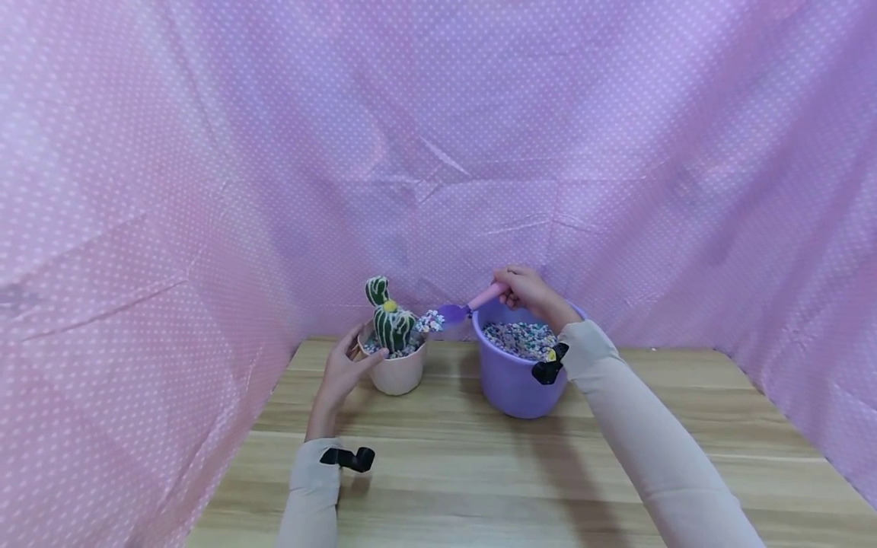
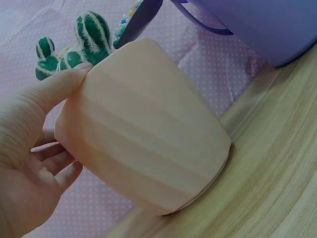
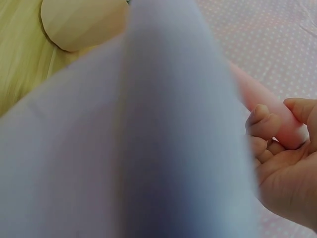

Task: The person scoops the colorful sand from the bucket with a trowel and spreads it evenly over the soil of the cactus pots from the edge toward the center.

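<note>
My left hand [image 1: 344,373] grips a pale peach flowerpot [image 1: 397,376] by its rim, thumb in front and fingers round the far left side, as the left wrist view shows. In the pot stands a green cactus [image 1: 393,329] with white stripes, among small pebbles. My right hand [image 1: 526,291] holds a toy shovel by its pink handle [image 1: 488,295]. The shovel's purple blade [image 1: 452,313] carries a heap of colourful pebbles [image 1: 431,321] beside the pot's right rim. In the right wrist view, fingers curl round the handle's end.
A purple bucket [image 1: 517,384] with many small coloured pebbles [image 1: 522,339] stands right of the pot, under my right hand. Both rest on a wooden table [image 1: 438,487]. Pink polka-dot cloth [image 1: 438,152] hangs behind and at the sides.
</note>
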`<state>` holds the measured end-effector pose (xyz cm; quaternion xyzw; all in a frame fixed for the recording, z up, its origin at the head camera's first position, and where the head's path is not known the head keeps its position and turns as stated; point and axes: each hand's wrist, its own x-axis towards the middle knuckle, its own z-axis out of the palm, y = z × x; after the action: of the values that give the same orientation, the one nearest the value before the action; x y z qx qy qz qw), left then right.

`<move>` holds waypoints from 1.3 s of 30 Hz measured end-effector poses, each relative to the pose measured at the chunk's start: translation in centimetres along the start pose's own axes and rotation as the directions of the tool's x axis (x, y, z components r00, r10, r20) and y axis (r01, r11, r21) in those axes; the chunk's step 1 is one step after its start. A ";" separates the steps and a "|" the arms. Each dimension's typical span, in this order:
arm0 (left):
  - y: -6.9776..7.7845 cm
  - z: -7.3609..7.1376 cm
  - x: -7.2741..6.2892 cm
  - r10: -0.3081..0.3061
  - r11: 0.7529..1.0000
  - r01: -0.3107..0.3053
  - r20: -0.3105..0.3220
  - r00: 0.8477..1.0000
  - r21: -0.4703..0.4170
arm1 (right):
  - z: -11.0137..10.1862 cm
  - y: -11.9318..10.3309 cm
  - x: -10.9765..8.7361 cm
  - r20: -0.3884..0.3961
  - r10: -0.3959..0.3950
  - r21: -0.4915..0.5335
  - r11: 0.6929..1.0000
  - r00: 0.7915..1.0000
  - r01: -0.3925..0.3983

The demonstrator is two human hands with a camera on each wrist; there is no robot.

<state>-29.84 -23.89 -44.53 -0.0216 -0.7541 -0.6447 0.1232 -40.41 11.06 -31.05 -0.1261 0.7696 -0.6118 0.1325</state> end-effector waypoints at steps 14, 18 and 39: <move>-0.1 -0.2 0.2 -0.009 1.000 0.009 0.008 1.000 -0.014 | 0.0 -0.4 0.3 -0.012 -0.034 -0.073 0.997 0.999 0.033; -0.1 -0.1 0.3 0.013 1.000 -0.012 0.018 1.000 -0.010 | 0.1 -0.5 0.3 -0.012 -0.041 -0.089 0.995 0.999 0.040; -0.1 0.1 0.4 -0.010 0.999 0.010 0.004 1.000 -0.036 | 2.0 -1.2 0.5 0.015 -0.023 -0.182 0.983 1.000 0.026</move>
<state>-30.23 -23.88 -44.57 -0.0210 -0.7426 -0.6589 0.1182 -40.11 8.77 -30.33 -0.1510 0.8198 -0.5397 0.1178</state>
